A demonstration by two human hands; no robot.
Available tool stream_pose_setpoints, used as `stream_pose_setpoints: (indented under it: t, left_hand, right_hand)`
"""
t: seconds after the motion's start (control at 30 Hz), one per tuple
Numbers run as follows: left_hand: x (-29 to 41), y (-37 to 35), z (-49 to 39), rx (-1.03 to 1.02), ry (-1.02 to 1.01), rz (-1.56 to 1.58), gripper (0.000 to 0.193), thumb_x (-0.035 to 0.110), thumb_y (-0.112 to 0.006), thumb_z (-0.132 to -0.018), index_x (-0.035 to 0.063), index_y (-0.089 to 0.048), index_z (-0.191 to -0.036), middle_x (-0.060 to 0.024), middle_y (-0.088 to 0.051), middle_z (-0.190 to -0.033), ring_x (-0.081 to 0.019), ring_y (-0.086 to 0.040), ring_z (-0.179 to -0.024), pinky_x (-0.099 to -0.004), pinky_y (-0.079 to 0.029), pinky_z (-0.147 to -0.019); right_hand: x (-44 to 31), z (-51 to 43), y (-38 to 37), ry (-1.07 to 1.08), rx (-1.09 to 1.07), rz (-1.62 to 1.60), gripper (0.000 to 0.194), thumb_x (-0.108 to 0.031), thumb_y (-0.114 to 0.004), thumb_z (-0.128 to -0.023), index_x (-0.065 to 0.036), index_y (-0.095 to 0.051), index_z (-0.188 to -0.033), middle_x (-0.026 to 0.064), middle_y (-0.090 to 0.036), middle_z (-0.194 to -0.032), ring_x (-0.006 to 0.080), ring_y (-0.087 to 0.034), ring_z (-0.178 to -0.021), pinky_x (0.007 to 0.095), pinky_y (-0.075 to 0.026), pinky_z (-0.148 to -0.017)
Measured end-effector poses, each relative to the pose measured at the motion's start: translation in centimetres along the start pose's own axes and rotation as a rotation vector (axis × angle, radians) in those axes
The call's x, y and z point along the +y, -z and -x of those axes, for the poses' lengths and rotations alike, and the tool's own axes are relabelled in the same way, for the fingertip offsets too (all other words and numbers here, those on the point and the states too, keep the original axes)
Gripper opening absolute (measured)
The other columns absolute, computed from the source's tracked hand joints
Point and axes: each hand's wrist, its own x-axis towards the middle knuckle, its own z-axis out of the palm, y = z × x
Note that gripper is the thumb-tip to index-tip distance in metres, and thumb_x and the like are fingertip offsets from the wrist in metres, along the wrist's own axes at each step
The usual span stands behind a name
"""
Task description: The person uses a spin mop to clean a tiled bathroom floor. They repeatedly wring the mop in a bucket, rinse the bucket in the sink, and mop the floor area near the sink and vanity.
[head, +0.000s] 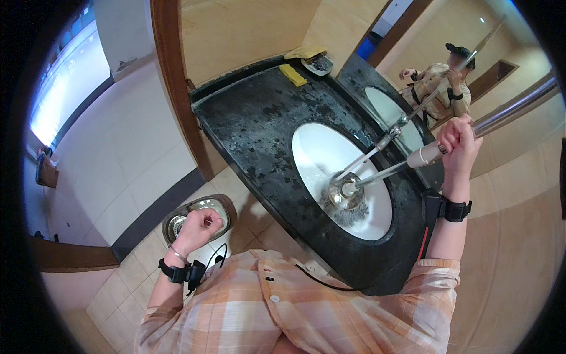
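My right hand (460,139) is closed round the long metal handle (513,108) of a mop, just above its pale plastic sleeve. The mop's round metal head (347,191) with grey bristles or strands (351,215) rests tilted inside the white oval washbasin (309,146). A metal faucet (393,132) stands behind the basin, and its thin mirrored or real spout line runs close to the handle. My left hand (199,228) hangs in front of my body with curled fingers, away from the counter; nothing can be made out in it.
The basin is set in a black, stained stone countertop (247,132). A yellow cloth (292,75) and a small white dish (319,65) with dark scouring material lie at its far corner. A mirror (495,84) stands behind. A metal-rimmed tray or basin (221,201) is on the tiled floor; a wooden door frame (177,88) stands left.
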Motion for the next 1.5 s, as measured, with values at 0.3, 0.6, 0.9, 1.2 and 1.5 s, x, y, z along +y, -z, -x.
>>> stream_pose_setpoints:
  t: [0.3,0.6,0.9,1.2,1.5]
  left_hand:
    - [-0.9,-0.4,-1.1,-0.048,0.028,0.059,0.013,0.010,-0.059,-0.089,0.0003,-0.059,-0.080,-0.0025,-0.062,-0.075,-0.0087,-0.058,-0.073,-0.0242,-0.048,-0.068]
    - [-0.4,-0.5,-1.5,-0.055,0.007,-0.054,0.015,0.012,-0.059,-0.089,-0.0002,-0.059,-0.081,-0.0031,-0.064,-0.076,-0.0081,-0.058,-0.072,-0.0241,-0.048,-0.066]
    - [-0.1,-0.4,-1.5,-0.022,-0.021,0.047,0.015,0.013,-0.059,-0.089,0.0000,-0.059,-0.081,-0.0032,-0.063,-0.077,-0.0080,-0.057,-0.071,-0.0239,-0.047,-0.066]
    - [8.5,1.3,-6.4,-0.028,-0.296,-0.173,0.019,0.019,-0.059,-0.086,0.0008,-0.061,-0.082,-0.0067,-0.061,-0.069,-0.0144,-0.056,-0.064,-0.0286,-0.046,-0.062]
    - [13.0,-0.7,-7.5,-0.073,-0.332,-0.222,0.017,0.018,-0.060,-0.085,0.0011,-0.062,-0.085,-0.0078,-0.063,-0.075,-0.0175,-0.058,-0.066,-0.0300,-0.046,-0.062]
  right_hand:
    - [-6.5,-1.0,1.3,-0.126,0.144,0.036,0.026,-0.012,-0.048,-0.087,-0.013,-0.034,-0.065,-0.0065,-0.027,-0.049,0.0044,-0.026,-0.038,0.0235,-0.029,-0.041]
    - [-1.8,-1.8,0.6,-0.021,0.060,0.032,0.023,-0.011,-0.053,-0.086,-0.010,-0.041,-0.066,-0.0045,-0.029,-0.048,0.0052,-0.028,-0.039,0.0250,-0.029,-0.039]
    - [1.1,-1.7,-0.7,-0.079,-0.053,-0.069,0.025,-0.011,-0.053,-0.084,-0.011,-0.038,-0.064,-0.0037,-0.030,-0.049,0.0074,-0.028,-0.039,0.0245,-0.031,-0.041]
    - [-4.8,-4.7,-1.5,0.057,0.106,-0.011,0.024,-0.016,-0.053,-0.087,-0.011,-0.042,-0.066,-0.0066,-0.030,-0.051,0.0061,-0.030,-0.041,0.0244,-0.032,-0.045]
    - [2.0,-1.7,0.3,0.025,0.042,-0.113,0.024,-0.009,-0.051,-0.085,-0.009,-0.041,-0.064,-0.0021,-0.033,-0.050,0.0085,-0.032,-0.039,0.0262,-0.032,-0.040]
